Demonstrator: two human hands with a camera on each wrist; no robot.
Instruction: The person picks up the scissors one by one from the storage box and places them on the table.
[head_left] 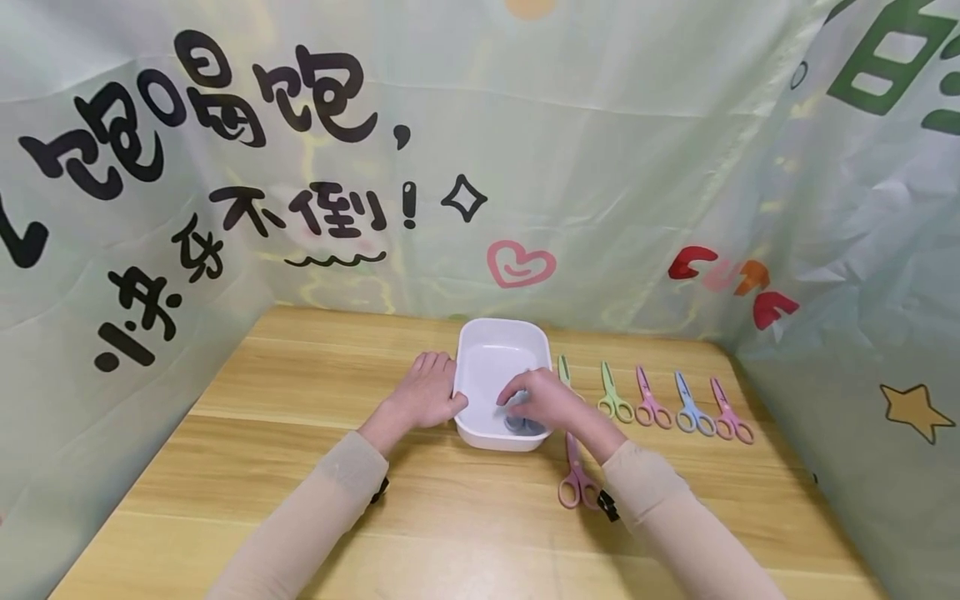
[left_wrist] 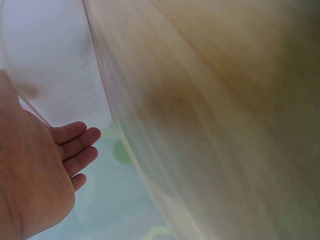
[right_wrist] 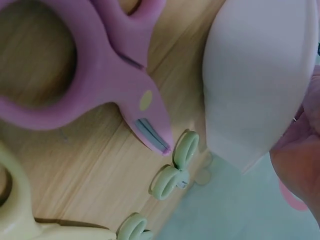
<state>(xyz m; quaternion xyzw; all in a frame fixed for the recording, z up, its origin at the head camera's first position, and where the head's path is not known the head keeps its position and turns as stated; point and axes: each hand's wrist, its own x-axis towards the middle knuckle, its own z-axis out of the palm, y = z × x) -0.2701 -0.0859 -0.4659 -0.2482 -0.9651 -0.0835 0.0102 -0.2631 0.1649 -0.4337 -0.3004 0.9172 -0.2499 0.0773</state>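
A white plastic bin [head_left: 480, 379] stands on the wooden table. My left hand [head_left: 429, 392] holds its left wall, thumb hooked over the rim; in the left wrist view the fingers [left_wrist: 80, 142] lie fairly straight outside the wall. My right hand [head_left: 546, 400] reaches over the right rim into the bin, fingers curled down around blue-grey scissors [head_left: 516, 424]. Only their handle rings show clearly, at the bin's near end; the hand hides much of the rest. The right wrist view has the hand [right_wrist: 302, 145] at its right edge, partly behind the bin wall.
Right of the bin, several scissors lie in a row: green scissors [head_left: 616, 407], pink scissors [head_left: 652, 412], blue scissors [head_left: 694, 417] and more. Another pink pair [head_left: 574, 483] lies nearer, beneath the right forearm. Printed cloth [head_left: 600, 167] encloses the table's back and sides.
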